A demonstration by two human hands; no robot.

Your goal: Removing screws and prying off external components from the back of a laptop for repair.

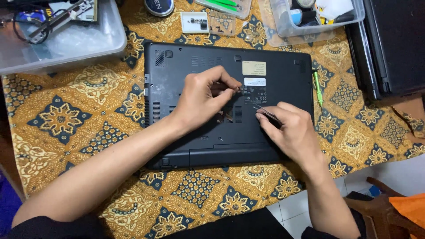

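While the left hand (201,99) pinches something tiny (unclear), the right hand (290,130) grips tweezers (264,112) over the laptop (177,79).

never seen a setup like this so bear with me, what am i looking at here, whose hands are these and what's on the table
This is one picture from a camera worn on a person's head, looking down at their own two bare hands. On a table covered with a gold and blue patterned cloth lies a black laptop turned upside down, its underside facing up. The left hand pinches something very small over the laptop's middle; what it is cannot be made out. The right hand holds thin metal tweezers. A green-handled screwdriver lies beside the laptop's right edge. Clear plastic boxes of small parts stand along the top, and a second dark device sits at the right.
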